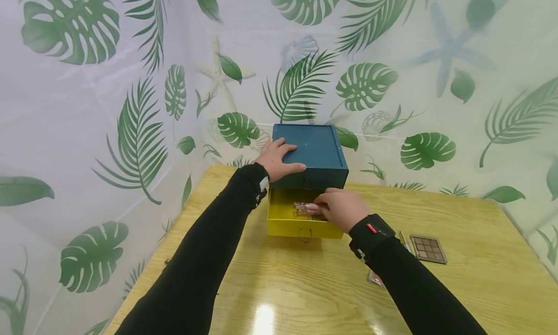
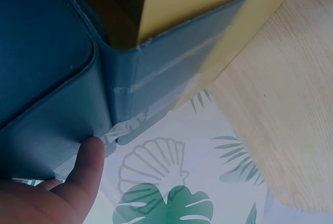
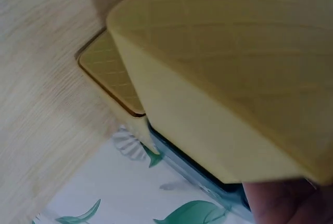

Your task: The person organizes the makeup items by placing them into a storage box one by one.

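Note:
A small cabinet has a dark blue upper section (image 1: 311,143), with a yellow drawer (image 1: 283,227) pulled out below it. My left hand (image 1: 279,161) rests on the blue top near its left front corner, fingers spread; one digit (image 2: 87,174) touches the blue side in the left wrist view. Inside the drawer, my right hand (image 1: 344,209) pinches small pink tubes (image 1: 306,208) that look like lip gloss, with the far ends hidden by the fingers. The right wrist view shows the drawer's underside (image 3: 218,52) covering most of that hand.
On the wooden table (image 1: 279,277), an eyeshadow palette (image 1: 428,248) lies right of the cabinet beside a slim gold-tipped item (image 1: 401,237). A pinkish flat item (image 1: 374,278) is partly hidden under the right forearm. A leaf-patterned sheet (image 1: 392,107) hangs behind the cabinet.

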The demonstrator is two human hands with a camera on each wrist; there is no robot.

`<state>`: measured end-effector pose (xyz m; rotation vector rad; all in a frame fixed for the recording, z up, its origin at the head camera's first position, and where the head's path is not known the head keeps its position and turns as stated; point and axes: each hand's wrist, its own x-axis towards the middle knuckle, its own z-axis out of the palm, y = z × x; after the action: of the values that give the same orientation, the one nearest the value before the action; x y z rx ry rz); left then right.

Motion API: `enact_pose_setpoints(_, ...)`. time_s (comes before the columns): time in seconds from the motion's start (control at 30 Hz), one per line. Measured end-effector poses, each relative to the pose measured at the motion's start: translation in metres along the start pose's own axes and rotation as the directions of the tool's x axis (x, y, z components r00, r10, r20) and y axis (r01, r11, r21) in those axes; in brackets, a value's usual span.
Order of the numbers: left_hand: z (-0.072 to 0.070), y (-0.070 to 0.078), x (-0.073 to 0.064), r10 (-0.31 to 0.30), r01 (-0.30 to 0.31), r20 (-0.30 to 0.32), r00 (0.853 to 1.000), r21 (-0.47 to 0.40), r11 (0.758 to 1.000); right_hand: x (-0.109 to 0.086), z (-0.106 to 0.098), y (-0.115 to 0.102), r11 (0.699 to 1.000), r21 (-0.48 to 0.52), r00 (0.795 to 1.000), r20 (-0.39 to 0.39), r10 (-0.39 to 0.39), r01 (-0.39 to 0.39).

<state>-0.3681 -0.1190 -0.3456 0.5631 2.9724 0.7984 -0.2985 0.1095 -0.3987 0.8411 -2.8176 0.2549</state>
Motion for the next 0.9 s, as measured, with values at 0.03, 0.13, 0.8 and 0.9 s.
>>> enact_pose_setpoints(0.03, 0.0, 0.0, 0.0, 0.001, -0.001, 0.001, 1.0, -0.003, 1.0, 0.003, 0.002, -0.001, 1.0, -0.011, 1.0, 0.017, 0.008, -0.007)
enact_pose_setpoints(0.13, 0.001, 0.0, -0.001, 0.007, -0.007, 0.003, 1.0, 0.0, 1.0, 0.013, 0.007, -0.002, 0.999, -0.034, 0.998, 0.053, 0.029, -0.027)
enact_pose_setpoints(0.8, 0.0, -0.001, -0.003, 0.007, -0.007, 0.004, 1.0, -0.015, 1.0, 0.023, 0.014, -0.004, 0.974, -0.216, 0.984, 0.15, 0.096, -0.062)
enact_pose_setpoints(0.9, 0.0, -0.001, -0.003, 0.014, -0.014, 0.002, 1.0, -0.012, 1.0, 0.023, 0.014, -0.004, 0.972, -0.222, 0.981, 0.153, 0.119, -0.083)
